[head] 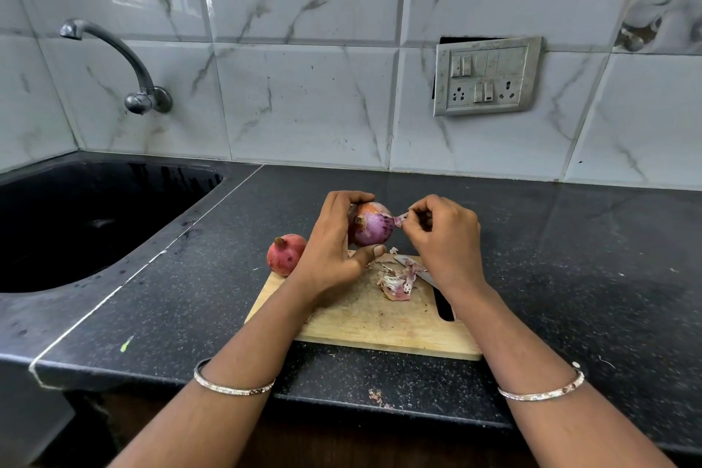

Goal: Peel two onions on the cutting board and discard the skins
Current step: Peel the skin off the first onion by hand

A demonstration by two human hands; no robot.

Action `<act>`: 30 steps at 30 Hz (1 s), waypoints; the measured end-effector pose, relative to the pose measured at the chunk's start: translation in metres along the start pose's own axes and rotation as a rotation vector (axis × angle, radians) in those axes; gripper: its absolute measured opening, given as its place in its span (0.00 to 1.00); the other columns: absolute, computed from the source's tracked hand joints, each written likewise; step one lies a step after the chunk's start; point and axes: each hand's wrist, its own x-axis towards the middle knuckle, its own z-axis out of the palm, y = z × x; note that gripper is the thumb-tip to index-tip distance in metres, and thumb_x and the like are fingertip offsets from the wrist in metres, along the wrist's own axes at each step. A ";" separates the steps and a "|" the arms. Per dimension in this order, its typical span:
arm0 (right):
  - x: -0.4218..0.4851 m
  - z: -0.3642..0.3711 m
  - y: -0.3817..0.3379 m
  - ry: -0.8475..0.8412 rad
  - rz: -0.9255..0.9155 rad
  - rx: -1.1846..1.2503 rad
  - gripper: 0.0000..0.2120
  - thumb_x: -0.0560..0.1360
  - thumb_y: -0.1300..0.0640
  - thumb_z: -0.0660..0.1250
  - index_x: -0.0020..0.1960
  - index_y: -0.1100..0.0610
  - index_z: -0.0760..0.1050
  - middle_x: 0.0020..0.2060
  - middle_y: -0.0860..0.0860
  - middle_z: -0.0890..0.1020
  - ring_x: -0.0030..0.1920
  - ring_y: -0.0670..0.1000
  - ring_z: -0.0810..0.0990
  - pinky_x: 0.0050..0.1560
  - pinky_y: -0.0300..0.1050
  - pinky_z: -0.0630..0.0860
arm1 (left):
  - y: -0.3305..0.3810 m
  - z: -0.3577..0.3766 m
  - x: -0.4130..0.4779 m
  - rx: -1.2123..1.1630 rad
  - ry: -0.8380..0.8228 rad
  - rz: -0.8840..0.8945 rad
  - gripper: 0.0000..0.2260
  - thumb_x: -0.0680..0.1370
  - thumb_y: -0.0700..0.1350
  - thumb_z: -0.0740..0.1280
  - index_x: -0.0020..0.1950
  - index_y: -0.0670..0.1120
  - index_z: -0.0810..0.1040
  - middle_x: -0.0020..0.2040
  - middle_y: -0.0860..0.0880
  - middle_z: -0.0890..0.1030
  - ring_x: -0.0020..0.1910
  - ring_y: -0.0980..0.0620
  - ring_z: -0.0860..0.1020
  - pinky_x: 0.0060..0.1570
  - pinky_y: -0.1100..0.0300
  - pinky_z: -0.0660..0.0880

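The left hand [334, 239] is gripping a half-peeled onion [370, 224] above the cutting board [364, 319], while the right hand [442, 236] is pinching a strip of skin [400, 220]. Loose peels [397, 279] are lying on the board, not discarded. The second onion [285, 254], at the board's far-left corner, is waiting unpeeled.

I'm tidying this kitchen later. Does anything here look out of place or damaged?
Yes. The switch plate hangs crooked, with a dark gap behind its top and left edges. A scrap of onion skin lies off the cutting board, near the front edge of the counter.
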 end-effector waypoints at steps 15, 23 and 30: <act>0.001 -0.002 0.001 -0.039 0.150 -0.153 0.04 0.79 0.59 0.69 0.47 0.59 0.79 0.41 0.51 0.82 0.41 0.48 0.76 0.43 0.41 0.67 | 0.004 0.000 -0.002 -0.151 -0.001 -0.089 0.29 0.72 0.49 0.75 0.68 0.50 0.65 0.64 0.52 0.71 0.59 0.50 0.80 0.57 0.51 0.82; 0.000 -0.002 -0.003 -0.090 0.171 -0.221 0.05 0.79 0.58 0.70 0.45 0.58 0.77 0.41 0.52 0.81 0.40 0.50 0.76 0.41 0.43 0.68 | 0.006 0.001 -0.002 -0.169 0.040 -0.092 0.27 0.73 0.48 0.74 0.65 0.51 0.62 0.64 0.51 0.70 0.56 0.51 0.81 0.56 0.49 0.82; 0.000 -0.001 -0.003 -0.083 0.189 -0.230 0.05 0.79 0.58 0.69 0.48 0.59 0.79 0.43 0.53 0.82 0.41 0.50 0.76 0.43 0.43 0.68 | 0.003 0.003 -0.002 -0.122 0.024 -0.069 0.28 0.74 0.49 0.74 0.65 0.51 0.59 0.64 0.52 0.68 0.54 0.50 0.82 0.54 0.48 0.83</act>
